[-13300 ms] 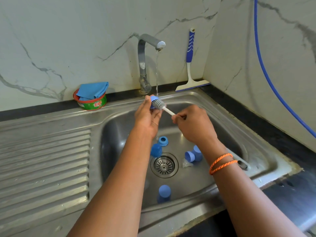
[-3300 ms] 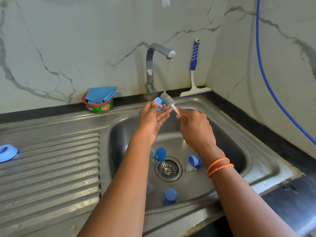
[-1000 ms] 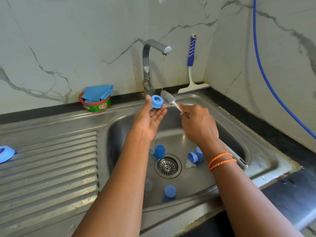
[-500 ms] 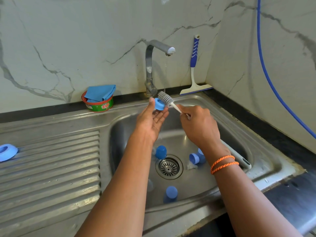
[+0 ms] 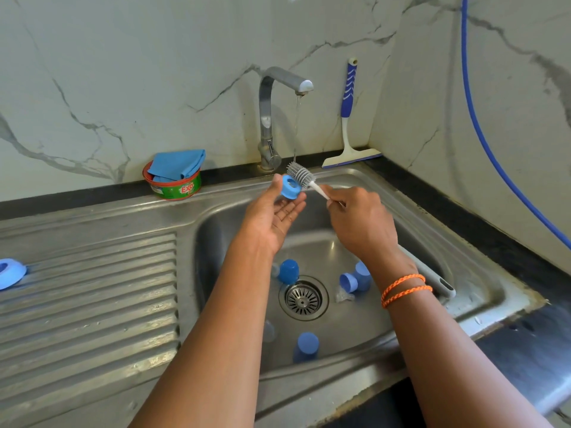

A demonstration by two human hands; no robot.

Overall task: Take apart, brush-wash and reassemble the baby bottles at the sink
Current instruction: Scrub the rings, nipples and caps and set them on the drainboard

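Observation:
My left hand (image 5: 273, 213) holds a blue bottle ring (image 5: 290, 187) between thumb and fingertips, palm up, above the sink basin (image 5: 340, 322). My right hand (image 5: 360, 217) grips the white handle of a grey bottle brush (image 5: 300, 173), whose bristle head lies against the ring's far side under a thin stream from the tap (image 5: 272, 118). In the basin lie blue bottle parts: a cap (image 5: 289, 271) left of the drain (image 5: 303, 298), two pieces (image 5: 355, 279) right of it and a bottle with a blue cap (image 5: 306, 345) near the front wall. Another blue ring (image 5: 10, 273) sits on the drainboard's left edge.
A green soap tub with a blue cloth (image 5: 174, 177) stands on the ledge behind the drainboard (image 5: 92, 304). A blue-handled squeegee (image 5: 349, 118) leans in the back corner. A blue hose (image 5: 482, 140) runs down the right wall. The dark counter (image 5: 525, 341) borders the sink's right side.
Over the last second both hands stayed under the tap; the ring turned a little in my left fingers and the brush head shifted along its far side. Water still runs.

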